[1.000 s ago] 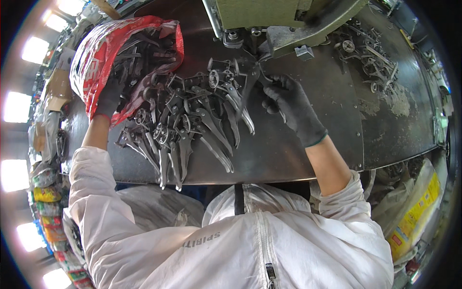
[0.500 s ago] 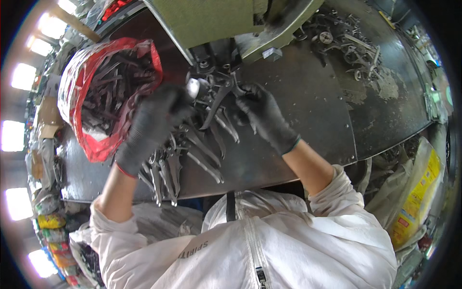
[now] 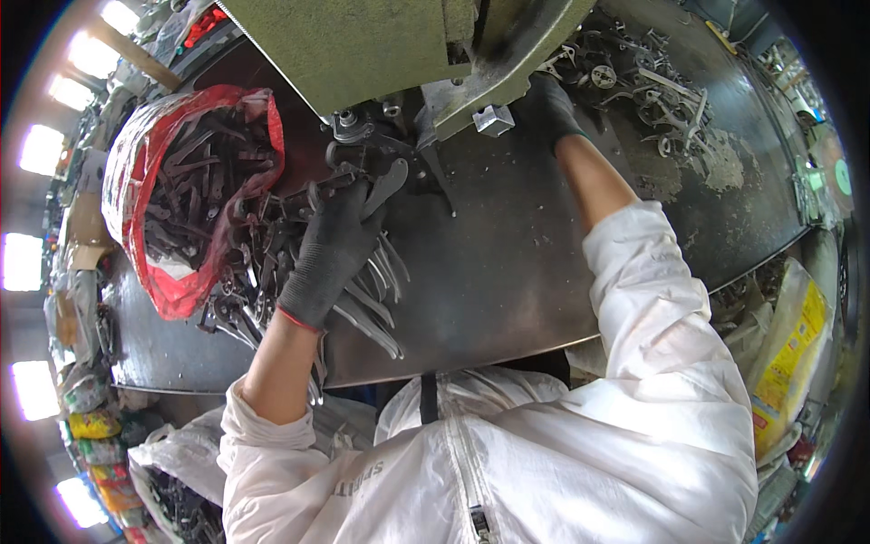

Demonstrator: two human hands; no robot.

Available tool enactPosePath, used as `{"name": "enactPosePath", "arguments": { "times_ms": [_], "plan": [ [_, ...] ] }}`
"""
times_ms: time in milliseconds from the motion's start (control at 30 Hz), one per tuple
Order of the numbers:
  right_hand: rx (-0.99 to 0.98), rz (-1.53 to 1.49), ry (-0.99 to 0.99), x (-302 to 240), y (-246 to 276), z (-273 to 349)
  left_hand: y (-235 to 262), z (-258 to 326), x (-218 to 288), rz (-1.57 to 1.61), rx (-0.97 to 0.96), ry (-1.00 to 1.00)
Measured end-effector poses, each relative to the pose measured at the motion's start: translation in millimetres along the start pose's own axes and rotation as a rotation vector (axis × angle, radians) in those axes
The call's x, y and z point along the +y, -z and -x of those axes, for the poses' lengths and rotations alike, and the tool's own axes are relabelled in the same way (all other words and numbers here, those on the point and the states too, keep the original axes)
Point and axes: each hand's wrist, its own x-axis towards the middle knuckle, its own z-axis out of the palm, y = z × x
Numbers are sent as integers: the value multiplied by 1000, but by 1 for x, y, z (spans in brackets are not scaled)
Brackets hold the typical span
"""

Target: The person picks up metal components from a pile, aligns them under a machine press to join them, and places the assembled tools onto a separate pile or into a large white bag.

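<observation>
Gloved in black, my left hand (image 3: 337, 238) is closed on a dark curved metal lever (image 3: 390, 188), whose broad end sticks out past the thumb. Beneath and beside this hand lies a heap of similar silver levers (image 3: 367, 326), some reaching over the table's near edge. My right hand (image 3: 551, 111), also gloved, is stretched far forward beside the green machine (image 3: 362, 54). Its fingers are hidden at the machine's edge, close to a pile of small metal parts (image 3: 648, 82). Under the machine head, another dark lever (image 3: 438, 168) points down toward the table.
A red-and-white sack (image 3: 278, 136) full of dark metal pieces stands open on the left. The dark metal table (image 3: 507, 272) stretches beneath everything. A yellow-and-white bag (image 3: 788, 354) is past its right edge. Stacked bundles (image 3: 95, 417) line the far left.
My right hand has left the machine's front and gone forward and right toward the parts pile. My left hand has shifted right and nearer to me, now with a lever visible in it.
</observation>
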Motion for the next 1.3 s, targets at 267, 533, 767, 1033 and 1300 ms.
{"name": "enactPosePath", "arguments": {
  "times_ms": [267,533,767,1033,1300],
  "plan": [
    [61,159,-106,27,13,-27,-55,-14,11,-58,-7,-182],
    [153,110,-140,89,41,37,5,-16,-60,-57,30,-66],
    [90,-930,-203,-16,59,127,-11,2,11,1042,-60,579],
    [-362,-1335,-227,-106,48,171,-18,-12,15,892,-252,302],
    [-332,-1197,-209,-114,30,171,-18,-12,9,880,-229,262]
  ]
}}
